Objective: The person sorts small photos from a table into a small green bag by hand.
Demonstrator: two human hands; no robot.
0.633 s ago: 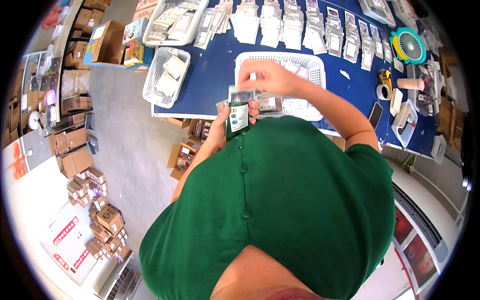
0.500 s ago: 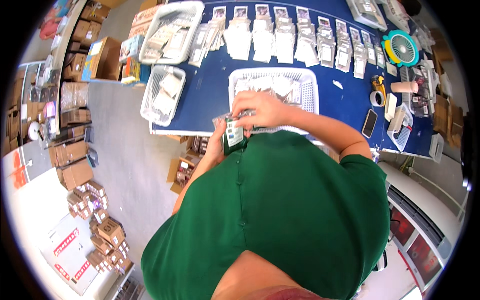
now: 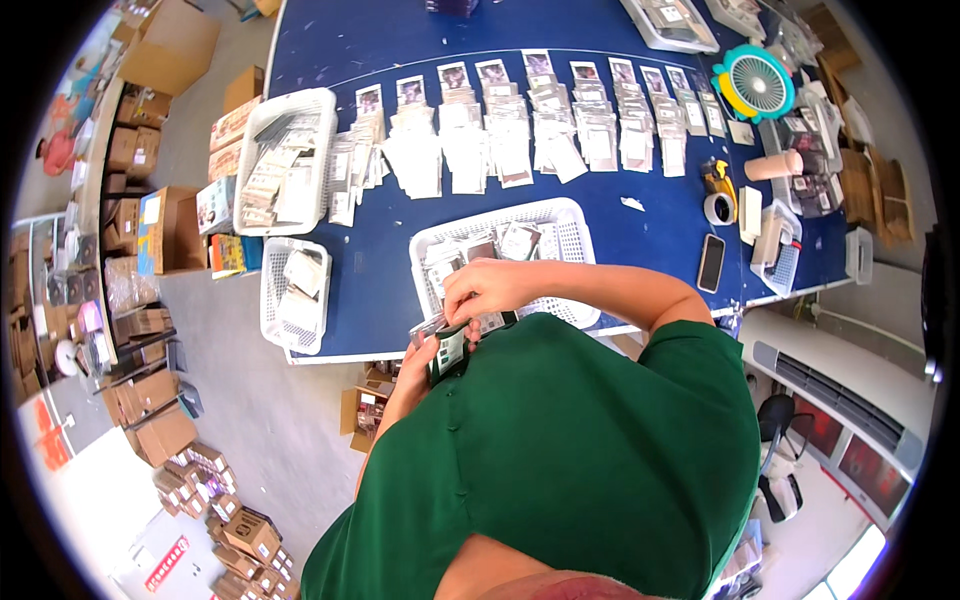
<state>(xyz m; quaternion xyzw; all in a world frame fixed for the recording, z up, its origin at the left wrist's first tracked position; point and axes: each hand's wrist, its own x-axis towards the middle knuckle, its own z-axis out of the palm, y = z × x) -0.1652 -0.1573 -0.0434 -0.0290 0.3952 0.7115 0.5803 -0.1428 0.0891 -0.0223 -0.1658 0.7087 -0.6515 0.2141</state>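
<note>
My left hand is closed around a small dark green packet with a white label, close against my green shirt. Clear plastic shows at the packet's upper left edge. Over its top, my right hand bends its fingers in a pinch; whatever lies between the fingertips is hidden. Just beyond both hands stands a white perforated basket holding several small bagged items. My right forearm crosses the basket's near side.
Rows of clear sleeves with labels line the blue table. At left stand a large white basket and a smaller one. A phone, tape roll and teal fan lie to the right. Cartons stand on the floor.
The whole view has shifted, so the table sits lower in it. The packet is tipped differently and its label shows less. My right hand stays at its top with fingers more tightly bent.
</note>
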